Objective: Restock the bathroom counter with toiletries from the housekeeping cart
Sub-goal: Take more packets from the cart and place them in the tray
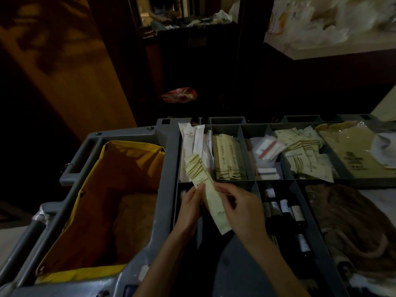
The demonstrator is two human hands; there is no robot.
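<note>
Hands: left hand (189, 207), right hand (241, 207) grip one fanned sachet bundle (199, 170).

Cream packets (205, 185) with olive stripes, grey cart tray (169, 151), yellow bag liner (128, 151), dark bottles (287, 213) white-labelled.
</note>
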